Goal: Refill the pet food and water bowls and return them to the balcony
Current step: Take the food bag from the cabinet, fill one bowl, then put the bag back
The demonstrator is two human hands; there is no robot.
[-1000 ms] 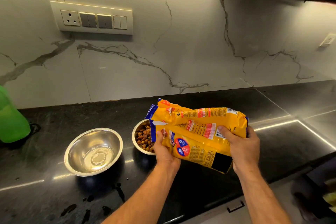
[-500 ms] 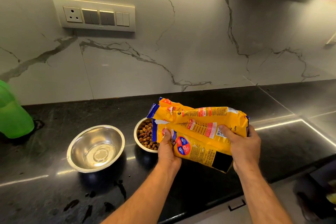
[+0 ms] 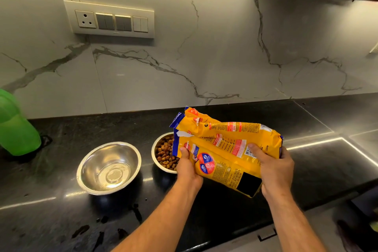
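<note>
Yellow food bag [image 3: 225, 147] lying sideways mid-frame, long axis left-right, mouth pointing left over kibble bowl [image 3: 163, 153]. Gripped by left hand [image 3: 187, 166] and right hand [image 3: 274, 166]. Steel water bowl [image 3: 109, 168] lower left.

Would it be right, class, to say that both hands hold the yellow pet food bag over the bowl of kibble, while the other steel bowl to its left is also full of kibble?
Not quite. The head view shows the left hand and right hand holding the yellow pet food bag over the bowl of kibble, but the other steel bowl holds no kibble; only its shiny inside shows.
</note>
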